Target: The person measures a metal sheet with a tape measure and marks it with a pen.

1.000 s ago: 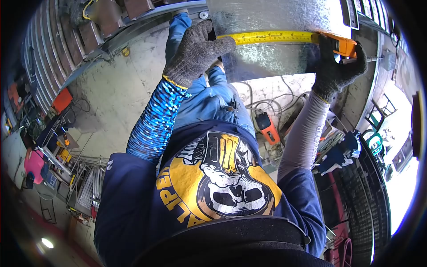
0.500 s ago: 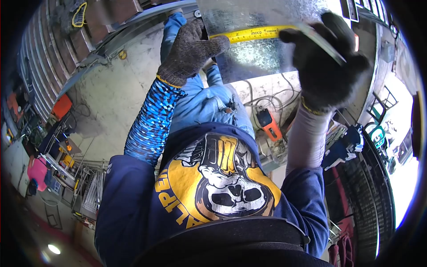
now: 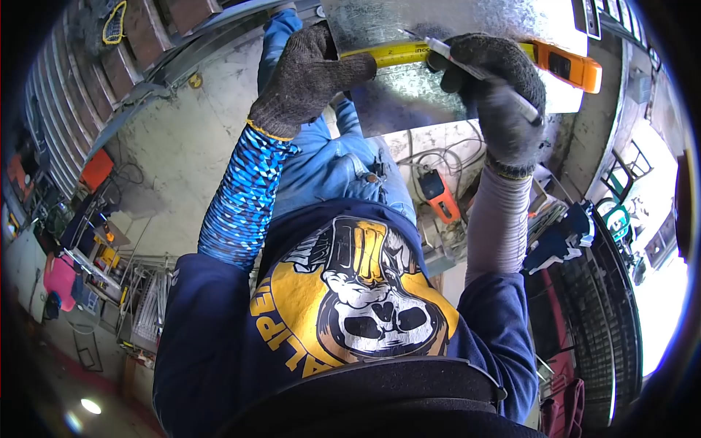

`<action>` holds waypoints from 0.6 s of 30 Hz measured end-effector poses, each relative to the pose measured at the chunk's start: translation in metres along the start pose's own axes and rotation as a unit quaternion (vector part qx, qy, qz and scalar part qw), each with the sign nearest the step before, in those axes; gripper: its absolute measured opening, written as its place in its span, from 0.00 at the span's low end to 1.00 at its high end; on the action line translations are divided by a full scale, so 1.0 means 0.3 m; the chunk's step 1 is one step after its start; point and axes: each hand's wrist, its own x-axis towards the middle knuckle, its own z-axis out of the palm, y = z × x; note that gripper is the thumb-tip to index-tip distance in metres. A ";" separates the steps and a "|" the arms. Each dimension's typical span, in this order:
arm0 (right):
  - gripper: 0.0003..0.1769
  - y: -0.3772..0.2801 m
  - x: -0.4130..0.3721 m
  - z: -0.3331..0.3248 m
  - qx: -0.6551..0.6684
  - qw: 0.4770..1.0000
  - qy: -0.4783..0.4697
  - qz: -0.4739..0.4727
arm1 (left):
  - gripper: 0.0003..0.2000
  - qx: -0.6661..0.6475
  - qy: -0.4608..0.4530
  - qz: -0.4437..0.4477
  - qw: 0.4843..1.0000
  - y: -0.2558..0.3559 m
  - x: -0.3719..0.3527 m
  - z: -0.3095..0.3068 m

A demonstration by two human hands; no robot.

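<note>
My left hand (image 3: 303, 84), in a dark knit glove, pinches the end of the yellow tape measure blade (image 3: 398, 55) at the left edge of a shiny metal sheet (image 3: 409, 95). The blade lies across the sheet to the orange tape case (image 3: 569, 67) at its right side. My right hand (image 3: 504, 95), gloved too, is closed around a thin pale pen-like marker (image 3: 478, 71), its tip pointing left above the blade. The glove hides part of the blade.
Cables (image 3: 445, 153) and an orange and black tool (image 3: 439, 196) lie on the floor below the sheet. Ribbed metal (image 3: 73, 95) stands at the upper left. Metal racks and tools fill the lower left; a dark slatted panel (image 3: 599, 321) is at the right.
My right hand has moved left and turned, bringing the marker tip over the tape. The orange tape case now shows to its right. My left hand has shifted slightly left.
</note>
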 end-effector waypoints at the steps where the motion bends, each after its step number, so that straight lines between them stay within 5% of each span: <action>1: 0.19 0.037 -0.004 -0.015 -0.174 0.978 0.012 -0.116 | 0.19 0.019 0.005 -0.002 1.000 -0.007 0.000 -0.002; 2: 0.15 0.065 -0.004 -0.025 -0.340 0.913 0.024 -0.226 | 0.20 0.038 0.009 -0.004 0.999 -0.013 -0.001 -0.004; 10: 0.13 0.103 -0.009 -0.019 -0.242 0.947 0.037 -0.209 | 0.21 -0.051 -0.010 0.020 0.998 -0.017 0.004 0.008; 12: 0.12 0.075 -0.012 -0.008 -0.400 0.881 0.031 -0.250 | 0.20 -0.045 -0.018 0.028 0.998 -0.027 0.001 0.002; 14: 0.15 0.087 0.002 -0.005 -0.378 0.886 0.030 -0.269 | 0.18 -0.058 0.009 -0.048 0.997 -0.048 -0.008 -0.021; 18: 0.18 0.092 0.003 -0.006 -0.378 0.880 0.020 -0.286 | 0.17 0.033 0.003 -0.044 0.998 -0.032 -0.003 -0.029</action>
